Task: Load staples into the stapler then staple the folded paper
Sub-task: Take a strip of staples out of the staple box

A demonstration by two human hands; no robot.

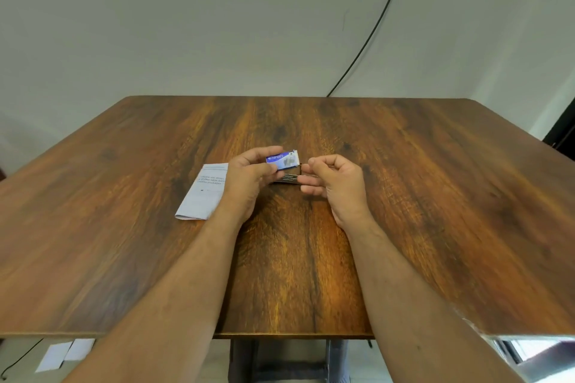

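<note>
Blue staple box (282,159) (left grip (249,174)).

Both my forearms reach forward over the table, bare, wrists close together near its middle. My left hand (249,174) turns palm inward, fingers curled above and thumb below, pinching the box (282,159). My right hand (336,179) faces it just beside, fingers curled, thumb and forefinger pinched on a thin strip (308,176) that is too small to make out clearly. The two hands are almost touching.
</note>
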